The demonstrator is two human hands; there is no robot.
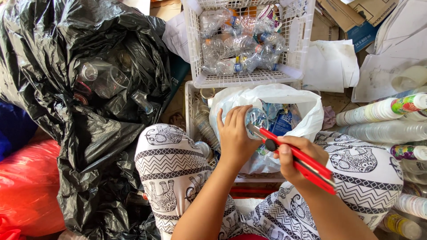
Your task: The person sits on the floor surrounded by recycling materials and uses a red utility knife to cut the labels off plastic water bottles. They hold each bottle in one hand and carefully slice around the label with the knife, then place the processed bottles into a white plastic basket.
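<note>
My left hand (pixel 234 135) grips a small clear plastic bottle (pixel 256 118) over an open white plastic bag (pixel 311 109). My right hand (pixel 296 156) holds a red utility knife (pixel 302 158), its blade tip touching the bottle's side. Blue and white label scraps (pixel 282 120) lie inside the bag. Both hands work above my knees, which are covered in black-and-white elephant-print cloth (pixel 171 162).
A white plastic crate (pixel 249 79) ahead holds several crushed clear bottles. A big black bin bag (pixel 95 84) with clear cups sits left, a red bag (pixel 26 182) beside it. Stacked plastic cups (pixel 382 111) lie right. Cardboard (pixel 351 15) and paper lie beyond.
</note>
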